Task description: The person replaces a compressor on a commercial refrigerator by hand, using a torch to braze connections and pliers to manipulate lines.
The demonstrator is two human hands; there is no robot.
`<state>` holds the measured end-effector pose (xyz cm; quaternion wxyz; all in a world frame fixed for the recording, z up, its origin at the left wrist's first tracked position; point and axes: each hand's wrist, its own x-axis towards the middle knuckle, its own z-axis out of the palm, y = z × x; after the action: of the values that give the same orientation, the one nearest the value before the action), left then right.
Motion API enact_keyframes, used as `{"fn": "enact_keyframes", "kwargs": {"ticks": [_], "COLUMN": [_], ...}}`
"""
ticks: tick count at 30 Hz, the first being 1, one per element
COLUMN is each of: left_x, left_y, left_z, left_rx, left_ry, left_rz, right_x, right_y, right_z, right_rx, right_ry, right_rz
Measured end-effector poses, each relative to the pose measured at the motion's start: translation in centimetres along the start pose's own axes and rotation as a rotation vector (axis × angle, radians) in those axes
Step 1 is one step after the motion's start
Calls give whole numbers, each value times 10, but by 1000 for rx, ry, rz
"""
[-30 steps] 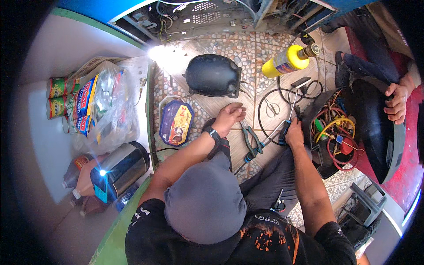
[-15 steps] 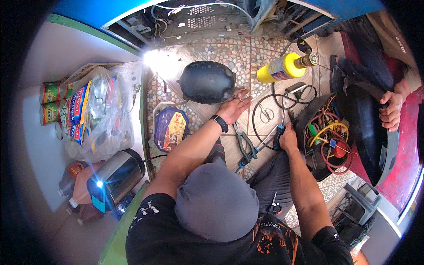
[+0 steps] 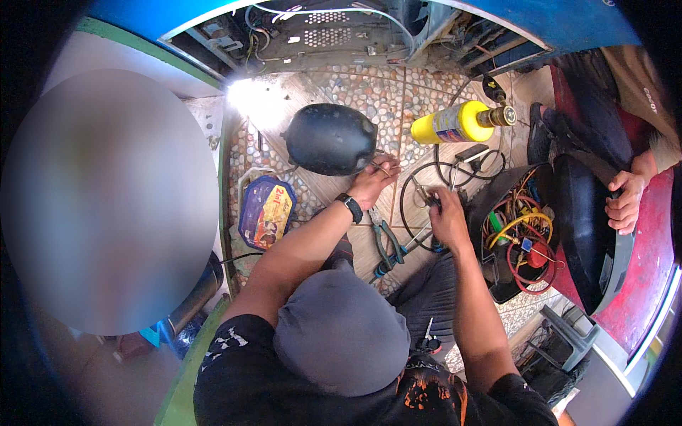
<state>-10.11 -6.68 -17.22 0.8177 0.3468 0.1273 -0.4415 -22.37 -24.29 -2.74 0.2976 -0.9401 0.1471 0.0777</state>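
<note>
My left hand (image 3: 372, 183) is beside a black rounded compressor (image 3: 332, 140), its fingers closed around thin copper tubes (image 3: 384, 168) that stick out of the compressor's lower right side. To the right, my right hand (image 3: 448, 221) is closed with its fingertips on a small thin metal thing (image 3: 424, 194), whose kind I cannot make out. Between my hands, pliers with dark handles (image 3: 386, 243) lie on the floor. A blue-handled tool (image 3: 389, 265) lies against them, and its shaft runs toward my right hand. A black cable (image 3: 406, 207) loops around that hand.
A yellow gas cylinder (image 3: 455, 123) lies beyond my right hand. An open black case (image 3: 484, 206) holds hoses and tools; another person's hand (image 3: 625, 202) rests on its lid. A purple tub lid (image 3: 266, 211) is at left. An opened blue cabinet (image 3: 334, 32) stands ahead. The far left is blurred.
My right hand has moved away from the blue-handled tool, up and left, to the small metal thing. My left hand's fingers have drawn in around the copper tubes.
</note>
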Motion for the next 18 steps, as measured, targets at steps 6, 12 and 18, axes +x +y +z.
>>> {"fn": "enact_keyframes", "kwargs": {"ticks": [6,12,18], "left_x": [-9,-21,-25], "left_y": [14,8,11], "left_z": [-1,-7,-1], "left_rx": [-166,-216,-222], "left_ry": [-97,-119,-123], "left_rz": [-34,-63,-71], "right_x": [100,99,73], "right_y": [16,38,43], "right_z": [29,29,30], "right_rx": [328,353,471], "right_ry": [-226,-332,-317], "right_rz": [105,241,321]}}
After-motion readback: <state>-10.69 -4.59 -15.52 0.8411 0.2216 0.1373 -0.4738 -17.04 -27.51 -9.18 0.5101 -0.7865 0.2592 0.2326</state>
